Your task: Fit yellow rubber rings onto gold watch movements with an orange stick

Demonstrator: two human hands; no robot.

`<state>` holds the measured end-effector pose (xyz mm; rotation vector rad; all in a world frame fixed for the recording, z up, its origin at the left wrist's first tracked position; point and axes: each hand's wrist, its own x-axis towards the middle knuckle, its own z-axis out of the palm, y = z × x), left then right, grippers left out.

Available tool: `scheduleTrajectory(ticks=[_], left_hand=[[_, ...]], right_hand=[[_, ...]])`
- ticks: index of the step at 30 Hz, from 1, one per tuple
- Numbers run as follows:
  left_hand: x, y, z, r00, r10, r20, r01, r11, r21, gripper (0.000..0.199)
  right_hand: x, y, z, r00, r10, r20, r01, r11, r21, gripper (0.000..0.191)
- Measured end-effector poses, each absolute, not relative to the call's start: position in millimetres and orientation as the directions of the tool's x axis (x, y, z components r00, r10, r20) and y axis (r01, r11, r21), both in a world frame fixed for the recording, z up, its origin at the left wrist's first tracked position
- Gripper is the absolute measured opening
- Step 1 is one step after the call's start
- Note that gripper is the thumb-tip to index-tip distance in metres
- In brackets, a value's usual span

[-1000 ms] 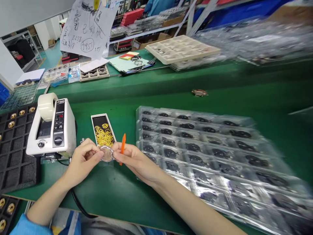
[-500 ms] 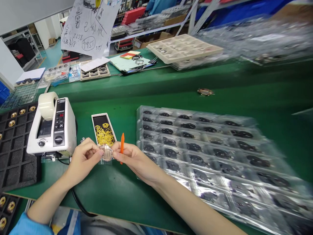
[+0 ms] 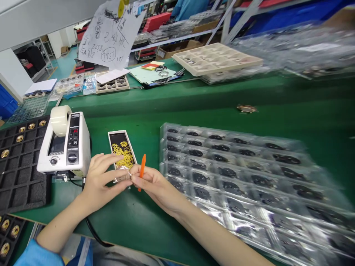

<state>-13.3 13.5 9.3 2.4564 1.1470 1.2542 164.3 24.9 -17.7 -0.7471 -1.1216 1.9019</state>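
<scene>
A small round watch case (image 3: 122,175), shiny with clear film about it, is held in front of the white box. My left hand (image 3: 101,179) has its thumb and index finger around the case, its other fingers spread. My right hand (image 3: 149,181) pinches the case's right side with the fingertips. An orange pointed stick (image 3: 142,166) stands upright between my right fingers. Just behind the hands, the white box (image 3: 134,154) holds a heap of yellow rings (image 3: 126,157). Part of the case is covered by my fingers.
A tape dispenser (image 3: 77,142) stands at left beside a black foam tray (image 3: 24,184) with several gold cases. Clear blister trays (image 3: 222,177) with dark parts cover the right. Behind them lies a gold-coloured piece (image 3: 246,108). A beige tray (image 3: 216,57) sits at the back.
The watch case has tilted to a flatter angle. My left fingers have opened out and moved over it, while my right hand keeps the case and the orange stick. The view has shifted slightly.
</scene>
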Motion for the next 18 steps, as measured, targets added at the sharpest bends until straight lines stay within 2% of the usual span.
scheduleTrajectory(ticks=[7,10,12,14,16,18], left_hand=[[-14,1,13,0.444,0.718,0.535,0.402,-0.694,0.597,0.04],[-21,-19,16,0.499,0.697,0.515,0.387,-0.711,0.587,0.036],[-35,-35,19,0.527,0.693,0.492,0.452,-0.718,0.529,0.038],[-60,-47,23,0.515,0.69,0.509,0.553,-0.721,0.417,0.042],[-97,-47,30,0.408,0.689,0.599,0.692,-0.662,0.29,0.037],[-145,-31,38,0.157,0.727,0.668,0.865,-0.428,0.263,0.023]], right_hand=[[151,4,-20,-0.68,0.719,-0.143,-0.369,-0.505,-0.78,0.043],[148,-11,-16,-0.756,0.643,-0.123,-0.347,-0.553,-0.758,0.047],[155,-10,-11,-0.784,0.606,-0.137,-0.286,-0.548,-0.786,0.048],[167,9,-6,-0.749,0.641,-0.165,-0.21,-0.466,-0.859,0.046],[181,47,-3,-0.626,0.767,-0.14,-0.125,-0.275,-0.953,0.046],[190,98,-3,-0.457,0.888,-0.055,0.042,-0.04,-0.998,0.046]])
